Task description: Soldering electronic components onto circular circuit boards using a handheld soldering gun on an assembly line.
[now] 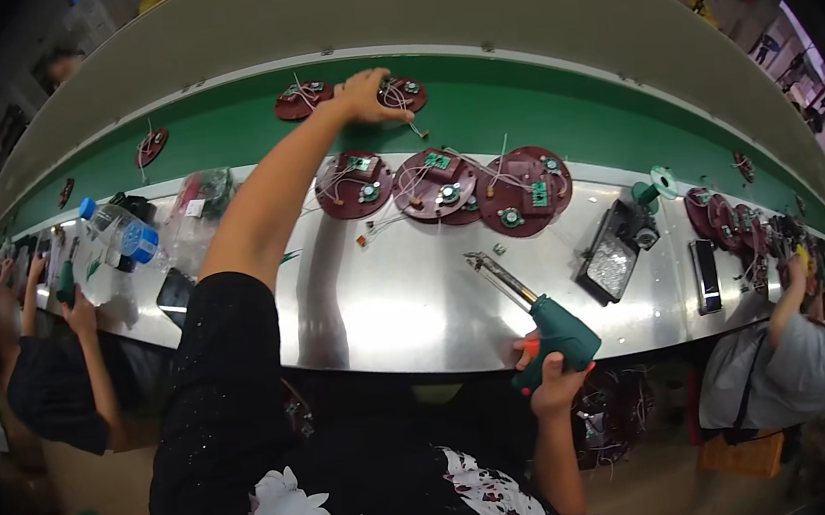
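- Maroon and round, the wired disc [410, 95] lay at the left hand, on the green strip [218, 132] behind the metal tabletop [388, 310].
- The left hand [368, 97] was stretched far forward, its thumb wide of the fingers, with the disc's near-left side in the gap; whether they pressed on the rim could not be told.
- A second disc [300, 102] lay just left of that hand, with more, some overlapping, in a row of discs [512, 189] nearer the body.
- The right hand [553, 385] had its fingers wrapped around the handle of a green soldering gun [563, 334], whose metal tip pointed forward and left, above the tabletop.
- The disc looked light and stiff, probably smooth enough to slide; its bare rim seemed the best hold, pinched from opposite sides.
- Its thin white wires and small boards looked fragile; lifting by them would risk strained joints.
- The gun seemed heavier but easy to steady by its thick plastic handle; the metal end, perhaps hot, was no place for fingers.
- Right of the gun stood a black tray [618, 220] and a green spool [654, 186].
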### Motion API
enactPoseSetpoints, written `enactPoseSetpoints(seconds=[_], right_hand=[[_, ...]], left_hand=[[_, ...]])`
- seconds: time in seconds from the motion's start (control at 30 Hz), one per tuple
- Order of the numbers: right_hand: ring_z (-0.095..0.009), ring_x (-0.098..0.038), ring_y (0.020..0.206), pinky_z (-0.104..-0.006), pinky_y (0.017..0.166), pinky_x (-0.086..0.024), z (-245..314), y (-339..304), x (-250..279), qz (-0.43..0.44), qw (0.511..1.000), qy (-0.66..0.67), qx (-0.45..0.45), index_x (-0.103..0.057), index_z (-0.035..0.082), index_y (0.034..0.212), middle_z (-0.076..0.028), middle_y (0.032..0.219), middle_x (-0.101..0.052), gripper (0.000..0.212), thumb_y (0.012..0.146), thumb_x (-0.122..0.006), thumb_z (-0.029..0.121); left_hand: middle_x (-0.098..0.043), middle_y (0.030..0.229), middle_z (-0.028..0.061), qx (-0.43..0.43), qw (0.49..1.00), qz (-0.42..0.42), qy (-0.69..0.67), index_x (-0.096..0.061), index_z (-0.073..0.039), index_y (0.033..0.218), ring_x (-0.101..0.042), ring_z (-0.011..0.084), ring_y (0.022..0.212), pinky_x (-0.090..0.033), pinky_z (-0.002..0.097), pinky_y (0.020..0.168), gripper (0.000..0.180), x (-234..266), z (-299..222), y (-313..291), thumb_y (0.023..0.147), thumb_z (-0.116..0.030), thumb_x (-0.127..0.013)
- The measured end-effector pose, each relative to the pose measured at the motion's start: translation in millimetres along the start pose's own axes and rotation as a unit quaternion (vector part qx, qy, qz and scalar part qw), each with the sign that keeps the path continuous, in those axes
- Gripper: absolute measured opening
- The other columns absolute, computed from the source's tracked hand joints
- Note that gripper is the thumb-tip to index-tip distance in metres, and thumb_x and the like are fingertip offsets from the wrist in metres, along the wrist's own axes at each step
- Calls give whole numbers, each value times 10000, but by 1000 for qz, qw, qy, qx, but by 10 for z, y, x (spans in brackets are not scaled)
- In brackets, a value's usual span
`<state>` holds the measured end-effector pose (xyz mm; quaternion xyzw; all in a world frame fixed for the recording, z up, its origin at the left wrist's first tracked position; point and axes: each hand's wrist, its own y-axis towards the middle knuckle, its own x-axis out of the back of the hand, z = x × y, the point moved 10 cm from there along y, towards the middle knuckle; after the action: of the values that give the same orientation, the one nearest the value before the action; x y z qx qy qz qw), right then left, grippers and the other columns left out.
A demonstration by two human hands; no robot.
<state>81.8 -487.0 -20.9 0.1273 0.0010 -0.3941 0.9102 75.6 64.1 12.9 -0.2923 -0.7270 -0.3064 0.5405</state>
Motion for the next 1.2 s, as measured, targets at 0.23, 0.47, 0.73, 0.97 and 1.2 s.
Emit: enactPoseSetpoints(seconds=[0.23, 0.47, 0.73, 0.97, 1.2], right_hand=[[-166, -618, 650, -306, 609, -523, 69, -19, 145, -14, 999, -23, 37, -532, -104, 1344, -184, 923, -701, 812, 1034, -541, 647], [-172, -617, 644, -288, 581, -511, 24, 46, 163, 4, 999, -1, 46, -530, -104, 1339, -203, 915, -702, 800, 1045, -523, 640], [-183, -629, 668, -286, 618, -513, 42, 28, 175, -5, 998, 7, 55, -551, -110, 1237, -199, 888, -688, 777, 1053, -497, 642], [-211, -644, 692, -305, 661, -523, -1, 38, 239, 0, 999, -9, 49, -545, -112, 1200, -160, 826, -647, 817, 1039, -477, 686], [-199, -631, 694, -302, 684, -504, 38, 55, 195, 7, 999, -18, 47, -565, -86, 1145, -142, 781, -638, 805, 1040, -455, 704]], left_hand=[[-658, 1240, 270, -46, 997, -8, 56, -559, -57, 1350, -639, 435, 1172, -525, 496, 994, 997, 166, -430, -36, 665, -714, -865], [-698, 1165, 257, -100, 987, -20, -127, -577, 18, 1278, -705, 374, 1070, -566, 457, 902, 892, 1158, -676, -1200, 720, -613, -867], [-591, 1276, 215, -229, 963, 55, -128, -547, -47, 1357, -553, 413, 1213, -441, 498, 1060, 806, 502, -1514, -3270, 729, -436, -871], [-632, 1207, 119, -92, 988, -55, -113, -667, -108, 1188, -554, 336, 1187, -371, 452, 1060, 361, 944, -1063, -3851, 866, -213, -793], [-643, 964, 51, 26, 999, -3, -31, -672, -83, 955, -593, 247, 1014, -359, 395, 921, 100, 1073, -194, -4344, 884, -99, -740]])
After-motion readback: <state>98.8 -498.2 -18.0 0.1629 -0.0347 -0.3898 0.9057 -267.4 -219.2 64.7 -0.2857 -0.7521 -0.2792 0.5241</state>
